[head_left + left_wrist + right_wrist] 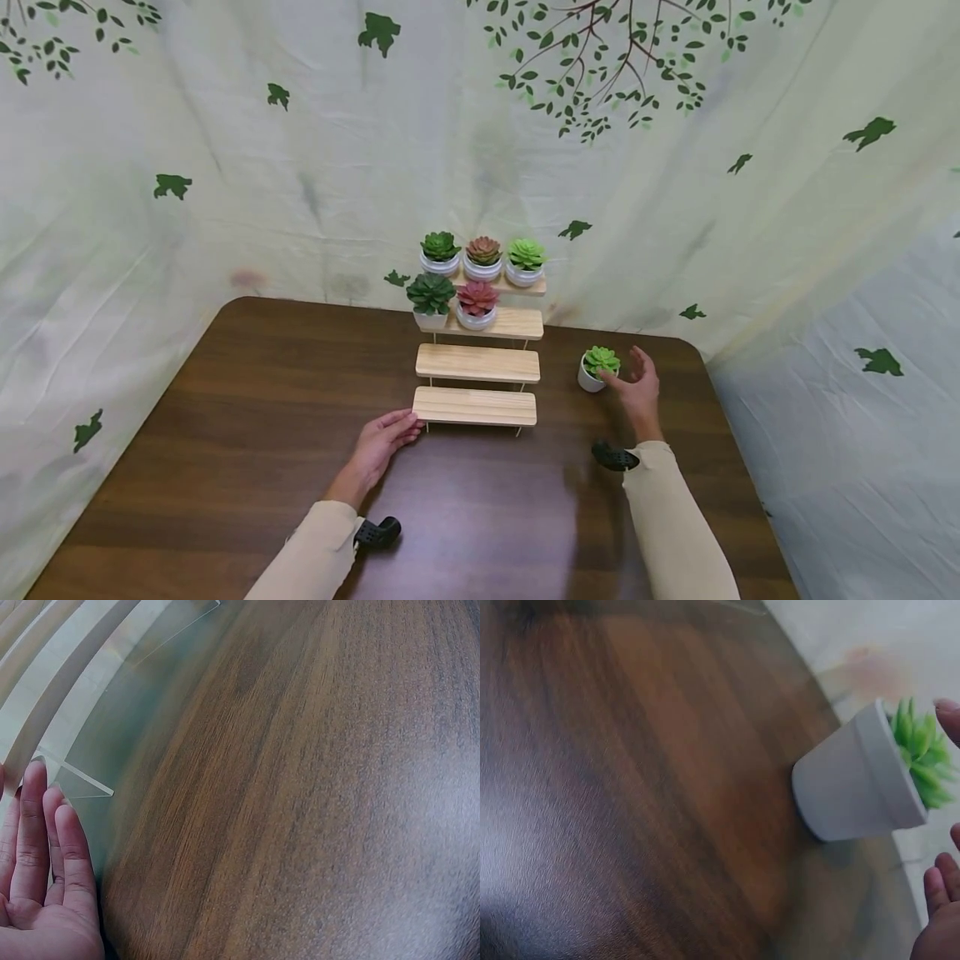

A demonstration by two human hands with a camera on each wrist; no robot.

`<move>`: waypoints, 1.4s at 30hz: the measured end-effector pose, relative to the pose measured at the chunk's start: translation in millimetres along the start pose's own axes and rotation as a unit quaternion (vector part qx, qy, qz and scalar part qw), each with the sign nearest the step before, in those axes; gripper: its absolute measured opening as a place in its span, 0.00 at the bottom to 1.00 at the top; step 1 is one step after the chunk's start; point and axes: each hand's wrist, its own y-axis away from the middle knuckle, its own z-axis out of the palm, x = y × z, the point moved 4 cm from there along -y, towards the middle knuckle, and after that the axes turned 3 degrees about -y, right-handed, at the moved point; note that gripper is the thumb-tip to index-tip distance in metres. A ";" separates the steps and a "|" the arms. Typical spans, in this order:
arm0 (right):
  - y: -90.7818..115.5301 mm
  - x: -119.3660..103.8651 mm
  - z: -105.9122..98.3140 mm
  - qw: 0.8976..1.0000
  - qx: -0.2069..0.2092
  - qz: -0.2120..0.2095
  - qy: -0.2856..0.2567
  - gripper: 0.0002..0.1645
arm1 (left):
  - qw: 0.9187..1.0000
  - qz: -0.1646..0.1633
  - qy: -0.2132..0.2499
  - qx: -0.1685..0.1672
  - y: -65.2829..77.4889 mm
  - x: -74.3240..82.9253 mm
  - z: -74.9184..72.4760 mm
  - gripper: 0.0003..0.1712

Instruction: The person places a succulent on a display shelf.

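Observation:
A wooden tiered stand [476, 407] with clear supports has potted succulents on its upper two tiers. My left hand [381, 447] touches the front left corner of the lowest tier, its fingers mostly straight in the left wrist view. On the table to the right stands a light green succulent in a plain white pot [591, 381], upright in the head view. Around its right side my right hand [637, 396] is spread, thumb near the leaves and fingers apart. The right wrist view shows the pot [855, 776] with fingertips [935, 885] beyond its rim, not gripping it.
The top tier carries dark green [440, 247], brownish red [483, 251] and light green [526, 255] succulents. Below sit a dark green one [431, 293] and a pink-red one [477, 298]. The brown table [300, 375] meets leaf-patterned curtains [300, 208] behind.

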 end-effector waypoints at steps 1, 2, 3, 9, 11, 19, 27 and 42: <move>0.2 2.8 0.7 1.000 -0.004 0.009 -0.001 0.50 | 1.000 0.000 0.001 0.002 0.2 0.8 -0.4 0.14; -0.1 5.3 1.4 1.000 -0.006 0.016 -0.006 0.51 | 1.000 -0.001 0.002 0.002 0.3 1.4 -0.4 0.13; -0.4 7.4 2.1 1.000 -0.008 0.022 -0.011 0.52 | 1.000 -0.002 0.003 0.003 0.2 1.7 -0.4 0.13; -3.4 19.1 8.9 0.998 -0.014 0.054 -0.031 0.54 | 1.000 -0.003 0.002 0.005 -0.8 2.1 0.4 0.14; -3.8 22.3 10.9 0.997 -0.011 0.063 -0.034 0.52 | 1.000 -0.001 0.000 0.003 -1.3 2.5 0.3 0.14; -5.4 29.2 17.4 0.996 0.005 0.066 -0.060 0.43 | 1.000 0.006 0.002 0.007 -1.9 5.6 2.0 0.11; 1.1 30.4 18.5 0.994 0.012 0.070 -0.085 0.43 | 1.000 -0.001 0.000 0.008 -1.2 3.8 1.9 0.11; 16.0 30.2 18.5 0.994 -0.005 0.090 -0.068 0.46 | 1.000 0.003 -0.015 0.003 -0.7 -0.2 -0.7 0.19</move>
